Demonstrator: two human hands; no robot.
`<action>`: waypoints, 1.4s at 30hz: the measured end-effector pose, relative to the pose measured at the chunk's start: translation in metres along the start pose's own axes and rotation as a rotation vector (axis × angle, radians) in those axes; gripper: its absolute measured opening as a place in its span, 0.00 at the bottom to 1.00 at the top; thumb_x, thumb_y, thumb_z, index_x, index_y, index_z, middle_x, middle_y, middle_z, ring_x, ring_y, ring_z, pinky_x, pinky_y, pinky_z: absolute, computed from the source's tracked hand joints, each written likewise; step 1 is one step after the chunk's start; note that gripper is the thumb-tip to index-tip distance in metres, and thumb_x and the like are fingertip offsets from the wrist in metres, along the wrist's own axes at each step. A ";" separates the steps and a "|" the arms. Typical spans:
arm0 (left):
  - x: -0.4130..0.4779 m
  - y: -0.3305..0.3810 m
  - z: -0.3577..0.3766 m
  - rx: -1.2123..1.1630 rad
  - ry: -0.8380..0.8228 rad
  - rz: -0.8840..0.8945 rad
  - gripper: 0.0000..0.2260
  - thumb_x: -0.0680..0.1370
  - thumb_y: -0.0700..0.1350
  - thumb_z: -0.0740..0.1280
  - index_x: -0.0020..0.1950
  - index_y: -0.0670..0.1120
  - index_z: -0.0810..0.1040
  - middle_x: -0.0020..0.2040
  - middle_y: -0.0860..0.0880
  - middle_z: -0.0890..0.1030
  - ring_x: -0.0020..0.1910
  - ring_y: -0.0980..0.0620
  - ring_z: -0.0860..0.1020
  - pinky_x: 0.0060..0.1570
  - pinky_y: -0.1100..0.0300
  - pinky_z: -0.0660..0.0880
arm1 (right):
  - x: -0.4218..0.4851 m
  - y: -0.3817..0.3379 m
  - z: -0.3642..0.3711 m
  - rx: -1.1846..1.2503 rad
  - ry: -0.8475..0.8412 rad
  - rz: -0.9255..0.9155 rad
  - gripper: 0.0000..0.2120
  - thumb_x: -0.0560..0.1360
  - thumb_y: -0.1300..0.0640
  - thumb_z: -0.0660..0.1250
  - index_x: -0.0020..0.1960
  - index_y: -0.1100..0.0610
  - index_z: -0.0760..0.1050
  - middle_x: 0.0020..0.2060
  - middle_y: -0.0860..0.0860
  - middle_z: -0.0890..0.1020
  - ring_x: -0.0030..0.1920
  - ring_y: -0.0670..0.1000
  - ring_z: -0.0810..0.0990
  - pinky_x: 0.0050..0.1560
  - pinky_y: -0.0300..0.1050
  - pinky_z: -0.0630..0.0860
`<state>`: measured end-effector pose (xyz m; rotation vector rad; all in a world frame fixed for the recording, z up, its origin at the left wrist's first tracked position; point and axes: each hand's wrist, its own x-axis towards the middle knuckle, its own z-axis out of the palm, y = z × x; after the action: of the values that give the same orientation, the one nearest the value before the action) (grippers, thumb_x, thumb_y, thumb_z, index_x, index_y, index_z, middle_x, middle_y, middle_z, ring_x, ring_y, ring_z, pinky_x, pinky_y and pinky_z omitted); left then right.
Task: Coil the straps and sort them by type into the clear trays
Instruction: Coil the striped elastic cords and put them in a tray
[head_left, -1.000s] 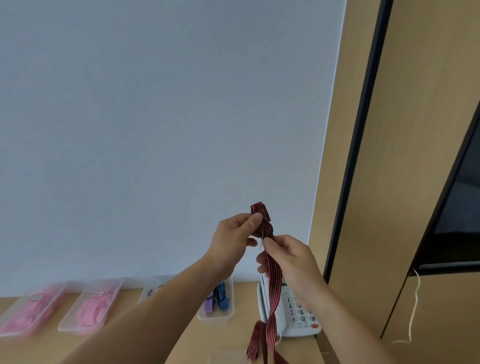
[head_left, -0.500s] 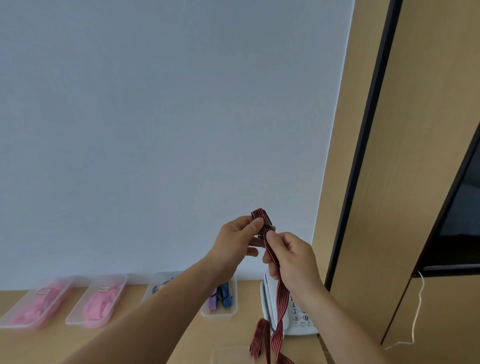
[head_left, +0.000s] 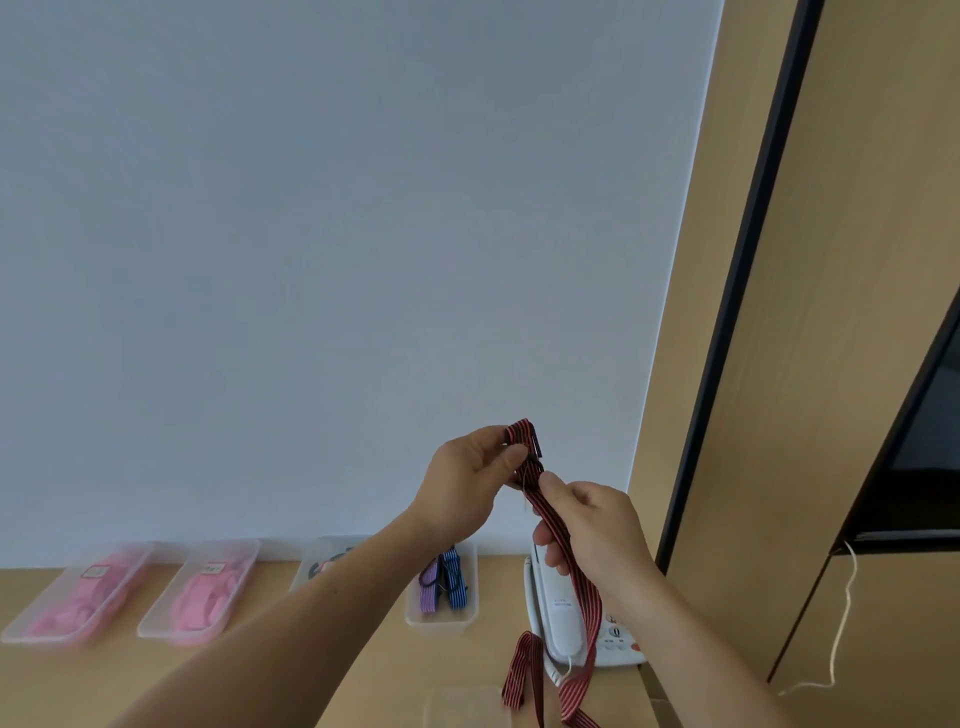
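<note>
A red and black striped strap (head_left: 566, 561) hangs between both hands, held up in front of the wall. My left hand (head_left: 467, 478) pinches its folded top end, where a small loop sticks up. My right hand (head_left: 592, 530) grips the strap just below, and the long tail drops down past the desk edge. Against the wall stand clear trays: two with pink straps (head_left: 78, 597) (head_left: 208, 592), one with purple and blue straps (head_left: 444, 618), and another tray (head_left: 324, 561) mostly hidden behind my left forearm.
A white desk telephone (head_left: 561, 618) sits on the wooden desk right under the hanging strap. A clear lid or tray (head_left: 462, 706) lies at the bottom edge. Wooden cabinet panels rise at the right, with a thin white cord (head_left: 841, 623) dangling.
The hands have stayed close together on the strap's top end while the view has shifted slightly; the right hand sits a little lower along the strap than before.
</note>
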<state>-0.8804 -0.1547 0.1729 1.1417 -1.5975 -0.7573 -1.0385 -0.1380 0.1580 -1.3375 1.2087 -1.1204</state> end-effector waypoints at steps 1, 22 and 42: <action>-0.001 -0.003 0.000 0.106 0.004 0.074 0.07 0.83 0.43 0.64 0.52 0.47 0.82 0.40 0.50 0.85 0.38 0.55 0.82 0.39 0.64 0.75 | 0.000 -0.001 0.000 0.018 -0.003 0.020 0.19 0.80 0.48 0.64 0.43 0.65 0.80 0.28 0.56 0.82 0.25 0.52 0.76 0.26 0.43 0.71; 0.000 -0.016 0.005 0.193 -0.101 0.221 0.24 0.79 0.33 0.59 0.73 0.51 0.71 0.61 0.56 0.80 0.56 0.60 0.80 0.56 0.69 0.74 | 0.014 0.001 0.003 0.232 0.076 -0.063 0.16 0.79 0.51 0.67 0.44 0.63 0.80 0.35 0.56 0.85 0.29 0.49 0.79 0.29 0.41 0.75; 0.008 0.002 0.005 -0.369 -0.170 -0.214 0.09 0.81 0.41 0.65 0.61 0.40 0.76 0.53 0.43 0.85 0.51 0.40 0.84 0.53 0.50 0.80 | 0.011 0.011 0.009 0.000 0.183 -0.185 0.22 0.79 0.47 0.64 0.34 0.63 0.77 0.22 0.52 0.78 0.20 0.48 0.72 0.23 0.37 0.69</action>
<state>-0.8863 -0.1619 0.1756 1.0049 -1.4068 -1.2618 -1.0297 -0.1482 0.1460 -1.3920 1.2341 -1.3995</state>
